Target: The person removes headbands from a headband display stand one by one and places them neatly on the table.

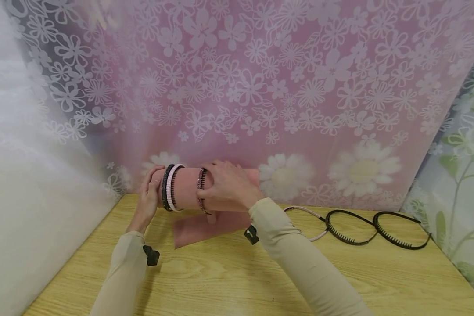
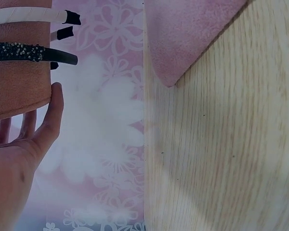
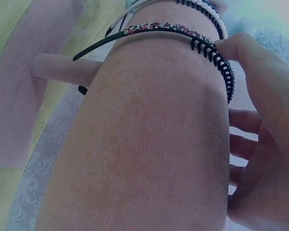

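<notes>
A pink velvety headband stand has a horizontal roll [image 1: 187, 188] on a short post over a flat base [image 1: 189, 232]. My left hand [image 1: 147, 197] holds the roll's left end, its fingers around the edge. Beside it, a dark beaded headband [image 2: 19, 52] and a white wrapped headband [image 1: 173, 188] sit side by side on the roll. Further right, a headband with pink and silver stones [image 3: 159, 26] straddles the roll, its comb teeth inward. The thumb of my right hand [image 1: 231, 184] presses on this band, with the other fingers behind the roll.
On the wooden table [image 1: 205, 281] to the right lie a pale pink headband [image 1: 317, 238] and two black toothed headbands [image 1: 345, 239], in a row. A flowered pink curtain [image 1: 260, 87] hangs close behind the stand. White sheeting [image 1: 43, 175] stands at the left.
</notes>
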`<state>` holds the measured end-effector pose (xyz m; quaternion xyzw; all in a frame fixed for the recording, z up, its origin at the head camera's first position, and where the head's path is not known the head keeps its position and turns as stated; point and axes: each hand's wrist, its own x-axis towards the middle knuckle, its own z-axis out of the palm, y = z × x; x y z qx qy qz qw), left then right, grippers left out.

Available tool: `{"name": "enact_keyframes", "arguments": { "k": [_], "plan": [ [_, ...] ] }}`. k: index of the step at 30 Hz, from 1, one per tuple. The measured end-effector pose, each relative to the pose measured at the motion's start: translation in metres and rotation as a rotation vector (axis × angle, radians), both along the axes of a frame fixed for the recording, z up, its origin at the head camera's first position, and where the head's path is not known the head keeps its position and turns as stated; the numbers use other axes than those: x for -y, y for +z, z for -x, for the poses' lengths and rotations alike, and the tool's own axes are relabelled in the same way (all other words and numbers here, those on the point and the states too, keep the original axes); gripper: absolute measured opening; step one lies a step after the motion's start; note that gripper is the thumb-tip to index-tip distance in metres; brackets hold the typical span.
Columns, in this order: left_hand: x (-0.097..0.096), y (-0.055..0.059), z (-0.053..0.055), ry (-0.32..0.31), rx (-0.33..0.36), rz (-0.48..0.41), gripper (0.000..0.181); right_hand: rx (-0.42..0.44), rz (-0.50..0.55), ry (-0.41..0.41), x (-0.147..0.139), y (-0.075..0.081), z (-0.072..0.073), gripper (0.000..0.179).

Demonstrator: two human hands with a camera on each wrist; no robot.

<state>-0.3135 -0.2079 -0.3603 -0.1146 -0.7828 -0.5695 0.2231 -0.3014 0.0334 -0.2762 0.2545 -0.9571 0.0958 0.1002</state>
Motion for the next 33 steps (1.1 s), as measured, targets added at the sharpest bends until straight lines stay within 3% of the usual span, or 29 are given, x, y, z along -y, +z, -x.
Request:
{"name": "enact_keyframes", "arguments": {
  "k": [24,33],
  "plan": [
    [0.0,0.001,-0.004,-0.01,0.006,0.006,0.04,-0.026,-0.07,-0.037,-0.017,0.004,-0.004,0.071],
    [0.002,-0.001,-0.002,-0.02,0.032,-0.002,0.041,-0.023,-0.04,-0.049,-0.024,0.003,-0.007,0.074]
  ]
}}
